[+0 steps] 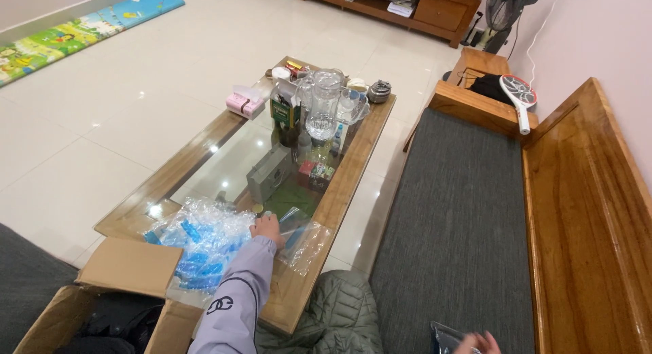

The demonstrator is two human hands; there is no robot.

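My left hand, in a pale grey sleeve, reaches onto the near end of a glass-topped wooden coffee table. Its fingers are curled on a heap of clear plastic bags with small blue packets. My right hand shows only partly at the bottom edge, above the grey bench cushion. Its fingers are against a dark, shiny plastic packet.
An open cardboard box stands at the lower left. At the table's far end are a glass pitcher, a pink tissue pack, a green carton and small jars. A grey box lies mid-table. A quilted green jacket covers my lap. A racket-shaped swatter rests on the bench arm.
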